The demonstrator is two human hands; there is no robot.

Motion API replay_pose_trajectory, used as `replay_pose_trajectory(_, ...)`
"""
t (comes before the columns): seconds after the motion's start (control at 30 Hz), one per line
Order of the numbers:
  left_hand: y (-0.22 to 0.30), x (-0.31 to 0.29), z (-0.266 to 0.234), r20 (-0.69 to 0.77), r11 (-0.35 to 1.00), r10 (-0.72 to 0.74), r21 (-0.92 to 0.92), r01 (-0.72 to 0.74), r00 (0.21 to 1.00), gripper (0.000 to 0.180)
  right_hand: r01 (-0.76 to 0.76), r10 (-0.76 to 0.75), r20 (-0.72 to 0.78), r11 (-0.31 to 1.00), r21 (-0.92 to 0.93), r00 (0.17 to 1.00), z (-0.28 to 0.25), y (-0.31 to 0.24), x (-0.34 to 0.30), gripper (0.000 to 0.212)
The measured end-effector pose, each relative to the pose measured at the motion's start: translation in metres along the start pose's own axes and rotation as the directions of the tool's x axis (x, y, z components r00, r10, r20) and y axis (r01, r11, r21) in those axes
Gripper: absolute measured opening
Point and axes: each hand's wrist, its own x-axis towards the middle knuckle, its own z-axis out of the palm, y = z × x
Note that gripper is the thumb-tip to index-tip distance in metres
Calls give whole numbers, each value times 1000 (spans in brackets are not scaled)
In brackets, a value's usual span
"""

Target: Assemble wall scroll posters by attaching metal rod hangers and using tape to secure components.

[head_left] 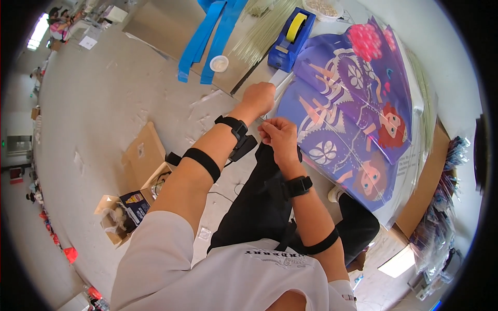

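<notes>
My left hand (259,98) is closed in a fist at the table's near edge, below a blue tape dispenser (284,56) with a yellow roll (296,27). Whatever it grips is hidden by the fingers. Just below and to its right, my right hand (282,139) pinches thumb and fingers together; something thin seems to show at the fingertips, too small to name. Purple printed sheets (316,127) with cartoon figures and pink flowers lie overlapping on the table, right of both hands. A bundle of thin pale rods (262,39) lies left of the dispenser.
Blue strips (208,39) hang over the table edge beside a small white round container (219,64). A bowl (324,9) stands at the back. On the floor at left is an open cardboard box (142,155). Plastic-wrapped bundles (438,223) are at far right.
</notes>
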Motion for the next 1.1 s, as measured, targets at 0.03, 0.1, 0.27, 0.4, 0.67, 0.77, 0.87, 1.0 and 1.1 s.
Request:
replay_pose_trajectory(0.03, -6, -4, 0, -26, 1000, -6, -29, 5, 1000, 18, 3, -3, 7, 1000, 2, 1000, 5, 2, -1, 13)
replay_pose_trajectory(0.1, -15, -11, -6, -51, 998, -11, -58, 8, 999, 18, -75, 74, 47, 997, 24, 996, 10, 9, -6, 17)
replay_pose_trajectory(0.27, -28, -59, -33, 358, 916, -35, -362, 173, 933, 16, -226, 207, 168, 969, 104, 964, 19, 17, -16, 16)
replay_pose_trajectory(0.4, -22, -112, -56, 413, 749, -146, -548, 373, 899, 13, -285, 228, 323, 948, 143, 919, 34, 39, -24, 9)
replay_pose_trajectory(0.67, -43, -108, -78, 86, 823, -36, -563, 78, 996, 17, -216, 173, 251, 963, 158, 953, 47, 31, -53, 13)
replay_pose_trajectory(0.77, -33, -50, -87, -80, 778, -102, -627, 30, 992, 20, -160, 127, 215, 977, 143, 968, 39, 24, -42, 17)
replay_pose_trajectory(0.87, -39, 16, -79, -259, 834, -41, -540, -110, 965, 26, -116, 88, 194, 984, 137, 977, 38, 13, -37, 20)
replay_pose_trajectory(1.0, -9, 78, -92, 94, 744, -251, -618, 255, 963, 32, -125, 102, 189, 985, 118, 977, 34, 14, -35, 19)
replay_pose_trajectory(1.1, -10, 108, -88, 211, 731, -240, -602, 320, 947, 26, -126, 101, 196, 985, 117, 975, 32, 14, -35, 19)
